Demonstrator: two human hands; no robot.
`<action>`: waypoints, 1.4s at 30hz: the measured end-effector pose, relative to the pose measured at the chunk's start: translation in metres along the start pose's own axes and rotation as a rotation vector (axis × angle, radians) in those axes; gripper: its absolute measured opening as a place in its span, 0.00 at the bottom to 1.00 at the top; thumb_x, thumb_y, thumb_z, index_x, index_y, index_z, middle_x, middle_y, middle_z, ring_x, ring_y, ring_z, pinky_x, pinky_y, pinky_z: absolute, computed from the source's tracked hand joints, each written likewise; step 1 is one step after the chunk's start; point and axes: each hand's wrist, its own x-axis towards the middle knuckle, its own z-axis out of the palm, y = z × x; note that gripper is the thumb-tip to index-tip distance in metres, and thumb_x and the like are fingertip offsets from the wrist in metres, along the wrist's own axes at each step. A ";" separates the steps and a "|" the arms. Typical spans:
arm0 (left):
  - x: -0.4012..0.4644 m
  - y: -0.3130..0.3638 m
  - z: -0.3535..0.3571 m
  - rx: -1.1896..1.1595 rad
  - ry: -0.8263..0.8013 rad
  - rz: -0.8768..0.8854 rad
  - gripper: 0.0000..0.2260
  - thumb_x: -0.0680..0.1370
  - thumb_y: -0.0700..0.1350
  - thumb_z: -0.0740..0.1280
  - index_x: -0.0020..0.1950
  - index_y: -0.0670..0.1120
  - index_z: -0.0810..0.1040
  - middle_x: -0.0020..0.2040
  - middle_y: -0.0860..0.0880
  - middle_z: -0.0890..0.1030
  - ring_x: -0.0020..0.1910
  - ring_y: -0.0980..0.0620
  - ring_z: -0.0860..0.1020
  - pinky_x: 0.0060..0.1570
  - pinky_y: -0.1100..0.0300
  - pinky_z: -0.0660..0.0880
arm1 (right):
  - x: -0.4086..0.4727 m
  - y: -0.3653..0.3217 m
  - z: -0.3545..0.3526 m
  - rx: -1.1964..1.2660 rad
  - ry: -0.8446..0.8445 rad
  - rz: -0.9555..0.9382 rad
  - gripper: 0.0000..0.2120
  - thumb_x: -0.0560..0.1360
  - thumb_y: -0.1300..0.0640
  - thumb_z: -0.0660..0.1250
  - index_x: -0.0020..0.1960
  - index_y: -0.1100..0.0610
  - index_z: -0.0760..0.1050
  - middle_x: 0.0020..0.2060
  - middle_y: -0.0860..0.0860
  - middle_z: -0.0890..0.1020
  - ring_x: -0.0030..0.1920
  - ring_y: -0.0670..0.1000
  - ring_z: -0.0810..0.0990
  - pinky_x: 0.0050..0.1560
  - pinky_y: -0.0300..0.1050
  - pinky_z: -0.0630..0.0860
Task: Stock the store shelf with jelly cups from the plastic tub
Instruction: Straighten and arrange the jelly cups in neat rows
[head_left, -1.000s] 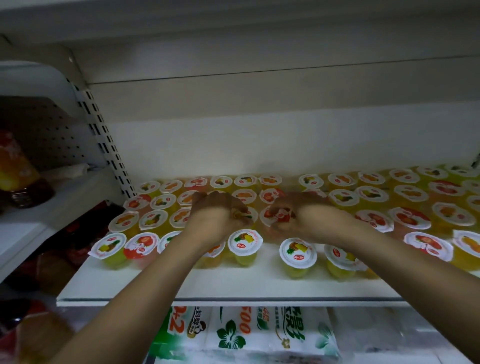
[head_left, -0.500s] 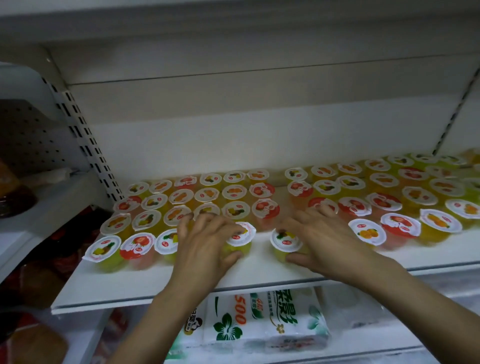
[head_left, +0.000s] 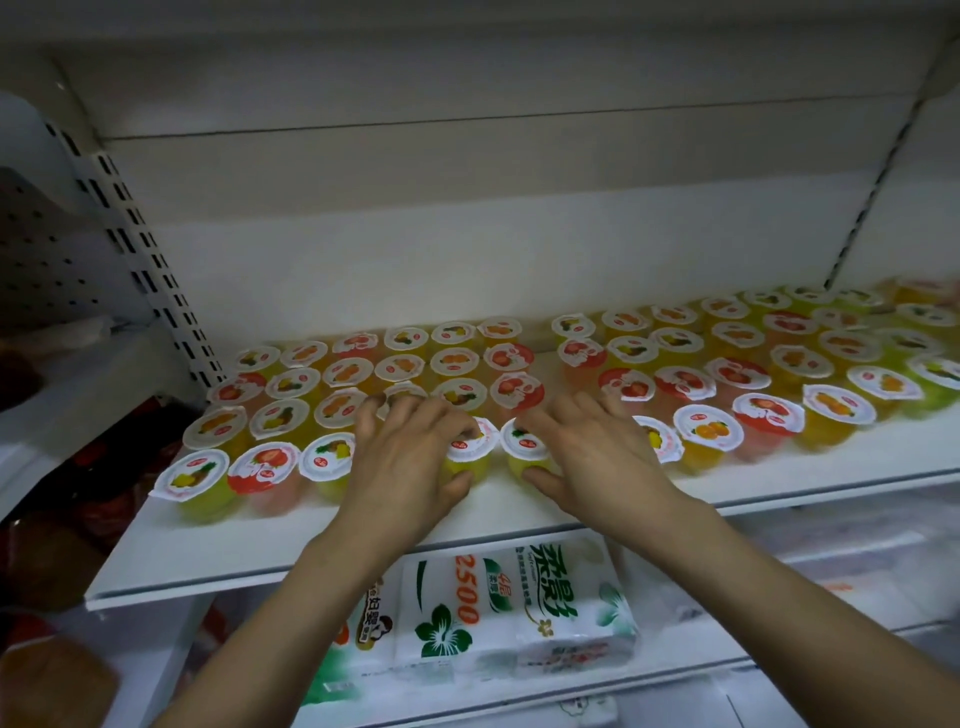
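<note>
While both rest on the shelf (head_left: 363, 540), each hand (head_left: 410, 457) covers a jelly cup (head_left: 470, 457).

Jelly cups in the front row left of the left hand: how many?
3. A yellow cup at the row's left end, a red cup next, a second yellow cup beside the left hand. The hand may hide a fourth.

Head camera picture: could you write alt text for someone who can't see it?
Two bare hands reach onto a white store shelf crowded with rows of jelly cups; the left hand and the right hand each grip a yellow cup in the front row. Packs of tissue lie on the shelf below.
</note>
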 end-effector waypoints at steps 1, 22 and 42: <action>-0.001 0.001 -0.002 0.009 -0.016 0.008 0.18 0.68 0.57 0.72 0.56 0.56 0.76 0.56 0.56 0.76 0.62 0.50 0.71 0.64 0.49 0.51 | -0.002 0.000 -0.001 -0.014 0.006 -0.008 0.20 0.68 0.42 0.71 0.55 0.50 0.77 0.44 0.52 0.80 0.46 0.57 0.78 0.47 0.54 0.72; 0.194 -0.015 0.041 0.013 -0.220 -0.307 0.20 0.73 0.64 0.65 0.59 0.55 0.79 0.58 0.54 0.79 0.61 0.49 0.72 0.59 0.51 0.62 | 0.158 0.133 0.010 0.083 -0.241 0.175 0.29 0.71 0.36 0.66 0.68 0.48 0.70 0.66 0.50 0.74 0.65 0.55 0.70 0.62 0.48 0.65; 0.202 -0.021 0.049 0.015 -0.177 -0.297 0.16 0.73 0.62 0.66 0.55 0.54 0.79 0.53 0.54 0.80 0.57 0.51 0.75 0.56 0.52 0.61 | 0.183 0.119 0.042 0.229 -0.066 0.014 0.19 0.71 0.40 0.69 0.45 0.56 0.78 0.43 0.51 0.79 0.46 0.52 0.77 0.44 0.47 0.75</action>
